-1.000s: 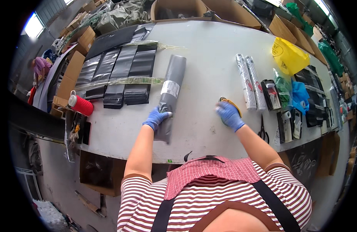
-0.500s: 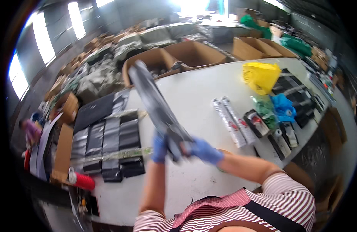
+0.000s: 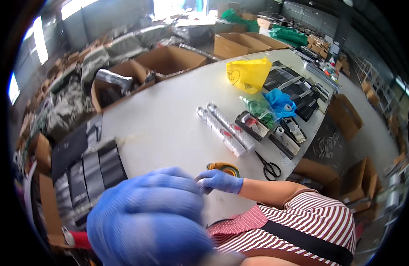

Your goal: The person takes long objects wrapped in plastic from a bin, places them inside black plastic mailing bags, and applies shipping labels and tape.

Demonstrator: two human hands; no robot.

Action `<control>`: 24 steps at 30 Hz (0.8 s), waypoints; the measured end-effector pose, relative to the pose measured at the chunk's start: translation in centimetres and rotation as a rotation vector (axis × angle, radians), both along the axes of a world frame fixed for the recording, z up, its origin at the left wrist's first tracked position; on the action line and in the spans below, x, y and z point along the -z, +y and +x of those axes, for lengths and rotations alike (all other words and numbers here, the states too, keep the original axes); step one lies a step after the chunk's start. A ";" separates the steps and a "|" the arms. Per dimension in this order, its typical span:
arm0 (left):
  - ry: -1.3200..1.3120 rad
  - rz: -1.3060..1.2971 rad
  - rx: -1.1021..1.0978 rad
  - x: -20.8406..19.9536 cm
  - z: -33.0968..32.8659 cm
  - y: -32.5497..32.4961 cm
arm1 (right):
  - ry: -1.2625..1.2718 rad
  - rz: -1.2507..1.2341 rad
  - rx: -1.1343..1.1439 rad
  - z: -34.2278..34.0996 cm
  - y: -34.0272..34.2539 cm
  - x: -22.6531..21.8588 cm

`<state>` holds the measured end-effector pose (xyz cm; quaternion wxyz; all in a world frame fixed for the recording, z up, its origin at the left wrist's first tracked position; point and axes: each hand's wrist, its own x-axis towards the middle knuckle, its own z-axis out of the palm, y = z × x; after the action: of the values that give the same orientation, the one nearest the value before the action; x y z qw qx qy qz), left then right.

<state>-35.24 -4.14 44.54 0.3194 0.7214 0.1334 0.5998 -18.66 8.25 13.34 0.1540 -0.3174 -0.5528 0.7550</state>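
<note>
My left hand [image 3: 147, 217], in a blue glove, looms large and blurred close to the camera. Its fingers are curled in, and whatever they may hold is hidden. Over the table my right hand [image 3: 220, 181], gloved in blue too, has its fingers pressed together; anything between them is too small to make out. Just beyond it lies a yellow-orange tape roll [image 3: 224, 168]. Black-handled scissors [image 3: 270, 168] rest to its right. A shiny grey plastic bundle [image 3: 115, 80] lies across the open cardboard box [image 3: 98, 95] at the table's far left edge.
Flat black-and-grey packages [image 3: 96, 170] cover the table's left side, a red bottle [image 3: 80, 239] near them. Two silvery rolls [image 3: 222, 131], small open boxes [image 3: 253, 125], a blue bag [image 3: 279, 102] and a yellow bag [image 3: 248, 75] lie right of the middle.
The grey bundle has left my hands and now lies at the far-left box. My left hand has come up close to the camera; my right has drawn back beside the tape. The view has swung right.
</note>
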 end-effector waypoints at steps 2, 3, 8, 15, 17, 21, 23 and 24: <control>-0.146 -0.032 -0.026 -0.3 1.7 -1.6 | -0.102 0.028 0.082 4.0 -1.5 2.8; -0.123 -0.071 -0.034 -0.5 1.3 -2.3 | -0.154 -0.006 0.097 5.5 -2.1 3.0; -0.049 -0.118 0.059 0.4 2.9 -3.0 | -0.235 -0.077 0.210 10.6 -5.4 3.6; 0.000 -0.123 0.267 2.6 8.6 -2.7 | -0.277 -0.186 0.382 16.8 -12.2 5.2; 0.014 -0.134 0.305 3.0 9.9 -2.9 | -0.254 -0.205 0.409 18.1 -13.6 5.6; 0.027 -0.154 0.362 2.5 13.3 -3.5 | -0.194 -0.261 0.425 21.0 -15.2 7.6; 0.032 -0.158 0.378 2.3 15.3 -3.7 | -0.199 -0.230 0.438 22.3 -15.3 7.2; 0.040 -0.164 0.389 2.5 16.6 -3.4 | -0.202 -0.244 0.453 23.6 -15.1 7.2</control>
<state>-18.68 -7.54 42.03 0.4842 0.7169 0.0465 0.4995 4.93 -6.86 6.10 0.2237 -0.5230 -0.3851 0.7268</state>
